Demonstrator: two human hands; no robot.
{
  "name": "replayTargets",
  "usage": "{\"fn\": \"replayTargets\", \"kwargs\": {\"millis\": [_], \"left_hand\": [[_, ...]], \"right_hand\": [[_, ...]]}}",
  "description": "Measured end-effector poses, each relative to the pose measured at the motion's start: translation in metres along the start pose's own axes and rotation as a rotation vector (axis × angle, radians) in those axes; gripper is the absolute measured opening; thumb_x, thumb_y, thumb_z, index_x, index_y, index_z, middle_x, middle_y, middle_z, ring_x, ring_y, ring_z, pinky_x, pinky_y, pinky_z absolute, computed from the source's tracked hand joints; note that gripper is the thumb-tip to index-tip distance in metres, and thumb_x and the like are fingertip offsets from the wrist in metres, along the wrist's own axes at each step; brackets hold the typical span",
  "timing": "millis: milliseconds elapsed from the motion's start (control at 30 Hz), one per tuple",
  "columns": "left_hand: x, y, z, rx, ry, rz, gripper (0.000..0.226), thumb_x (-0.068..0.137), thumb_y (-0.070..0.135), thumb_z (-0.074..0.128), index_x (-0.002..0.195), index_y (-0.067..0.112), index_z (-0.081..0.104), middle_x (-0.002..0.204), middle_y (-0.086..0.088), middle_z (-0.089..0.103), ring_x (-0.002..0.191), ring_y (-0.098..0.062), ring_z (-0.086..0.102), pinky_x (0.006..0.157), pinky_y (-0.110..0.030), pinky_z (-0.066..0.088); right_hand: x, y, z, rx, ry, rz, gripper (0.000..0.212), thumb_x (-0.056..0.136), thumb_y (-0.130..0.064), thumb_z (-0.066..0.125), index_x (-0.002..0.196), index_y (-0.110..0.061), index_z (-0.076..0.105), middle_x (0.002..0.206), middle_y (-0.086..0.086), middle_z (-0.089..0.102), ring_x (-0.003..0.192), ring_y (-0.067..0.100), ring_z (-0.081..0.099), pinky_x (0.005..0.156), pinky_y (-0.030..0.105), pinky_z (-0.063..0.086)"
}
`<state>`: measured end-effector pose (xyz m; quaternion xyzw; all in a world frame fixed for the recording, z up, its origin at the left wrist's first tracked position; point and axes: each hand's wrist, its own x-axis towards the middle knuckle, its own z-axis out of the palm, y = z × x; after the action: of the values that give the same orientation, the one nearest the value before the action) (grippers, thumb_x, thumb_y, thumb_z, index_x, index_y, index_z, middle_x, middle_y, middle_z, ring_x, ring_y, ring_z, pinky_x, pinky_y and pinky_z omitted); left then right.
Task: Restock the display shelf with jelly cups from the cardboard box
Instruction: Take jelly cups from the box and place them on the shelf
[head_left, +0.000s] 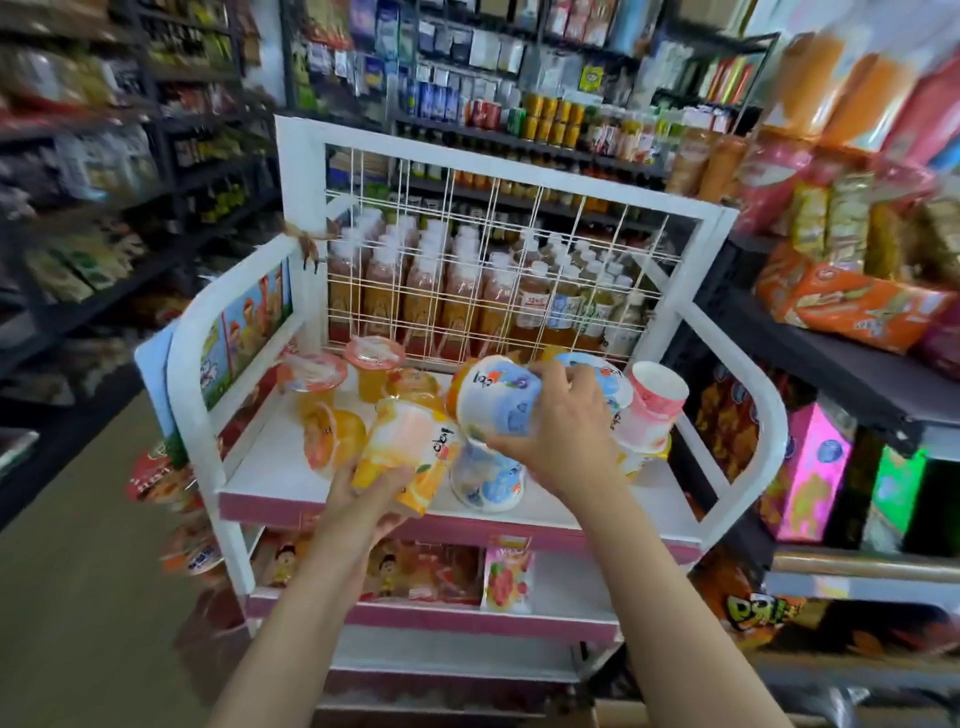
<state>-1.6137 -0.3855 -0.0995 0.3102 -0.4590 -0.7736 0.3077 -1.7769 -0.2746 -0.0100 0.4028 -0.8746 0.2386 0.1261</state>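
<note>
The shelf (270, 467) is bare at 8 o'clock, between the left rail (192, 374) and the orange cups (332, 436), and again at 4 o'clock along the front edge. At 12 o'clock a wire grid (488, 270) closes the back. Cups (488, 478) crowd the middle, and a pink stack (649, 410) blocks 2 o'clock beside the right rail (748, 431).

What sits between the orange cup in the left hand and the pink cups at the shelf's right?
Head view: blue-and-white cups, one gripped by the right hand, another standing below it.
</note>
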Motion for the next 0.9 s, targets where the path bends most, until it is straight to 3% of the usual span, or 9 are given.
{"fn": "replayTargets", "kwargs": {"millis": [133, 267, 367, 500, 633, 700, 767, 833, 900], "left_hand": [[0.004, 0.001, -0.002, -0.019, -0.005, -0.02, 0.064, 0.086, 0.022, 0.072, 0.143, 0.025, 0.042, 0.094, 0.004, 0.077, 0.084, -0.018, 0.074, 0.082, -0.035, 0.052], [0.005, 0.0, -0.002, -0.048, 0.0, -0.033, 0.052, 0.089, 0.018, 0.07, 0.134, 0.023, 0.046, 0.094, 0.002, 0.075, 0.087, -0.018, 0.071, 0.077, -0.034, 0.053], [0.005, -0.002, -0.001, -0.058, 0.002, -0.05, 0.043, 0.088, 0.019, 0.071, 0.126, 0.024, 0.051, 0.115, -0.004, 0.068, 0.101, -0.022, 0.068, 0.078, -0.036, 0.054], [0.005, -0.004, 0.0, -0.068, 0.003, -0.046, 0.04, 0.089, 0.019, 0.071, 0.124, 0.022, 0.053, 0.121, -0.006, 0.065, 0.105, -0.022, 0.066, 0.079, -0.036, 0.055], [0.001, -0.003, 0.006, -0.097, -0.02, -0.002, 0.045, 0.088, 0.018, 0.071, 0.128, 0.023, 0.052, 0.123, -0.002, 0.065, 0.107, -0.02, 0.066, 0.081, -0.036, 0.054], [0.0, -0.001, 0.007, -0.082, -0.011, 0.033, 0.06, 0.079, 0.027, 0.079, 0.131, 0.027, 0.05, 0.126, -0.001, 0.063, 0.109, -0.019, 0.066, 0.085, -0.038, 0.055], [-0.002, 0.004, 0.005, 0.001, 0.022, 0.085, 0.069, 0.061, 0.044, 0.088, 0.121, 0.04, 0.053, 0.127, 0.002, 0.062, 0.115, -0.019, 0.064, 0.093, -0.043, 0.053], [-0.003, 0.015, 0.008, 0.162, 0.066, 0.145, 0.068, 0.055, 0.054, 0.085, 0.114, 0.045, 0.053, 0.128, 0.007, 0.059, 0.121, -0.018, 0.058, 0.1, -0.045, 0.05], [-0.006, 0.028, 0.018, 0.293, 0.077, 0.248, 0.067, 0.068, 0.044, 0.086, 0.123, 0.038, 0.05, 0.122, 0.014, 0.056, 0.116, -0.011, 0.057, 0.093, -0.032, 0.052]], "right_hand": [[0.009, -0.005, 0.007, -0.07, -0.03, -0.016, 0.077, 0.073, -0.053, 0.077, 0.137, -0.022, 0.045, 0.126, 0.007, 0.046, 0.116, 0.03, 0.04, 0.096, 0.04, 0.029], [0.022, 0.001, 0.02, 0.038, -0.084, -0.024, 0.06, 0.081, -0.042, 0.076, 0.131, -0.018, 0.053, 0.131, 0.008, 0.047, 0.12, 0.031, 0.044, 0.099, 0.039, 0.035], [0.022, 0.008, 0.028, 0.112, -0.136, -0.026, 0.045, 0.089, -0.031, 0.071, 0.127, -0.011, 0.057, 0.14, 0.01, 0.044, 0.126, 0.03, 0.045, 0.101, 0.038, 0.04], [0.017, 0.01, 0.036, 0.115, -0.079, -0.052, 0.043, 0.093, -0.027, 0.067, 0.131, -0.008, 0.059, 0.137, 0.012, 0.051, 0.125, 0.031, 0.048, 0.102, 0.041, 0.041], [0.017, 0.006, 0.032, 0.061, -0.102, -0.05, 0.04, 0.096, -0.027, 0.062, 0.132, -0.01, 0.057, 0.143, 0.011, 0.045, 0.124, 0.033, 0.048, 0.096, 0.043, 0.045], [0.005, 0.001, 0.023, 0.036, 0.042, -0.098, 0.035, 0.096, -0.025, 0.061, 0.127, -0.009, 0.059, 0.14, 0.013, 0.047, 0.12, 0.035, 0.052, 0.086, 0.044, 0.052], [-0.016, -0.006, 0.01, 0.116, 0.273, -0.194, 0.031, 0.094, -0.03, 0.061, 0.117, -0.009, 0.064, 0.125, 0.011, 0.056, 0.108, 0.031, 0.058, 0.076, 0.042, 0.055], [-0.036, -0.014, -0.002, 0.229, 0.291, -0.34, 0.04, 0.088, -0.037, 0.064, 0.121, -0.014, 0.064, 0.127, 0.007, 0.056, 0.113, 0.025, 0.056, 0.086, 0.035, 0.052], [-0.046, -0.019, -0.007, 0.179, 0.079, -0.477, 0.068, 0.08, -0.045, 0.072, 0.141, -0.026, 0.049, 0.147, 0.002, 0.04, 0.136, 0.023, 0.041, 0.107, 0.036, 0.038]]}}
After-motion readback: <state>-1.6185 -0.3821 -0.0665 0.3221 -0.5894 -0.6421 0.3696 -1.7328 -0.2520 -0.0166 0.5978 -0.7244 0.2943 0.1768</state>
